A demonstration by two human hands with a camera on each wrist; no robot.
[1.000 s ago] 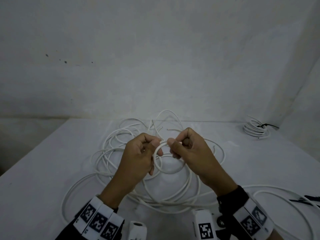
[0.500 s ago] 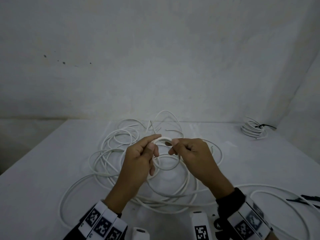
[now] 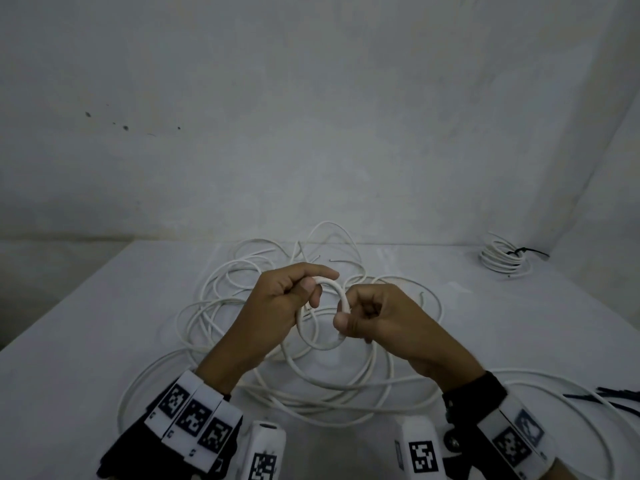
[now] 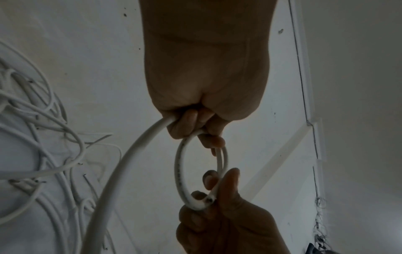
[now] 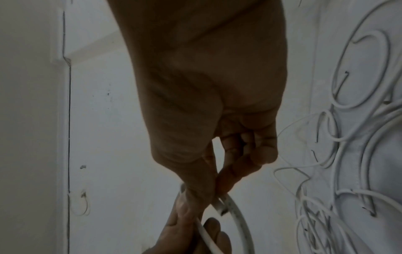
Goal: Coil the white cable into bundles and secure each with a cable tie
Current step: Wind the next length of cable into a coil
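A long white cable (image 3: 221, 306) lies in loose tangled loops across the white table (image 3: 86, 334). Above the tangle both hands hold a small loop of the cable (image 3: 341, 296). My left hand (image 3: 298, 292) grips the top of the loop with curled fingers, and the cable (image 4: 130, 158) runs down from its fist. My right hand (image 3: 349, 320) pinches the loop's right side between thumb and fingers. The left wrist view shows the cut cable end (image 4: 210, 199) at the right hand's fingers (image 4: 228, 180). In the right wrist view the loop (image 5: 234, 211) leaves the pinch downward.
A finished white coil (image 3: 502, 261) bound with a black tie lies at the table's far right corner. Several black cable ties (image 3: 609, 396) lie at the right edge. A plain wall (image 3: 311, 116) stands behind the table.
The right hand has slid down the loop's right side and now pinches lower. The left hand has lifted slightly with the loop's top. The small loop has grown taller.
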